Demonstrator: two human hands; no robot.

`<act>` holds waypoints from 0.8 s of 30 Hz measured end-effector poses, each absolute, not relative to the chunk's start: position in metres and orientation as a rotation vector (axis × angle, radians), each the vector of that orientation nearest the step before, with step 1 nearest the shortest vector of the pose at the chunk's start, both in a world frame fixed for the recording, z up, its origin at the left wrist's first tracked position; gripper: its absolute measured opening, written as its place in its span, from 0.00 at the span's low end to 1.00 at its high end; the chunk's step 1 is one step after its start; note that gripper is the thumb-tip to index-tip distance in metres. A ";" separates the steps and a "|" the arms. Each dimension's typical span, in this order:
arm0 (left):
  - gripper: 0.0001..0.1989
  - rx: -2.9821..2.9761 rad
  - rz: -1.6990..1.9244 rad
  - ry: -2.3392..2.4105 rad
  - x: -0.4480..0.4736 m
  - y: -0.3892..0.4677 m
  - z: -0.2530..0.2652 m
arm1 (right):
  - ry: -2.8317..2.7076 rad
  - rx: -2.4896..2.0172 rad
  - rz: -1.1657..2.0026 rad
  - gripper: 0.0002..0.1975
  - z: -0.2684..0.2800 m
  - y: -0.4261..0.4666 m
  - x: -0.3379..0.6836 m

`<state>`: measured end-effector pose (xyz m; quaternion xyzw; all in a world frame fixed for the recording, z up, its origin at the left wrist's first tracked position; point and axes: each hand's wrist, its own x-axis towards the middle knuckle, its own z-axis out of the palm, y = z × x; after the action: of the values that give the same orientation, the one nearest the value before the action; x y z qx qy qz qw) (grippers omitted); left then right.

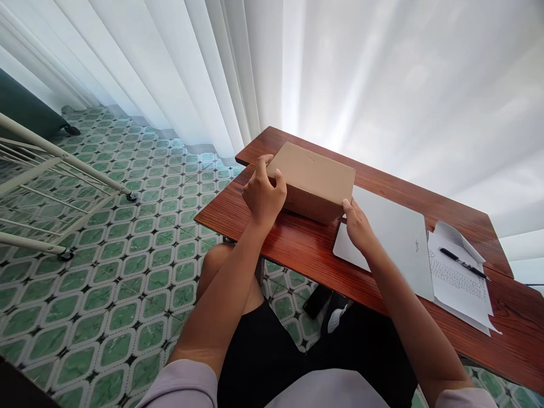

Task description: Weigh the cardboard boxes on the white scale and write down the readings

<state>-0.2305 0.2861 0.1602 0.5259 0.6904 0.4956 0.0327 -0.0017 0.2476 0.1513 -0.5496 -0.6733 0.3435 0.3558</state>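
Holding a brown cardboard box (317,167) between them, both hands lie just past the near edge of the worktop (297,241). The left hand (264,195) has its fingers bent over the box's left end, thumb apart from them at the near top edge; the right hand (359,226) sets its thumb at the near right corner, its other fingers partly hidden along the right end, so how tightly they press cannot be told. The box is over the worktop's left part, its right end beside a closed silver laptop (395,226); whether its whole underside rests there is hard to say. Its walls look like stiff, dry card, probably not slippery, though a broad face would likely dent if squeezed mid-panel. Weight does not show, the inside being hidden; opposite ends and corners seem the firmest places to take hold. Past the worktop's far edge hangs a white curtain (170,68) in long folds
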 end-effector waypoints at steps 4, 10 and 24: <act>0.20 1.650 1.737 1.994 -0.227 0.285 0.159 | -1.641 -1.440 0.956 0.30 0.159 0.242 0.002; 0.19 1.758 1.902 1.854 -0.220 0.277 0.160 | -1.605 -1.460 0.871 0.32 0.174 0.234 0.011; 0.21 2.160 1.782 1.468 -0.174 0.255 0.180 | -1.504 -1.517 0.639 0.29 0.198 0.203 0.078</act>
<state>-0.1737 0.2551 0.1802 0.6831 0.4643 0.5636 -0.0098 0.0775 0.2026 0.1975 -0.6108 -0.6056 0.2572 0.4406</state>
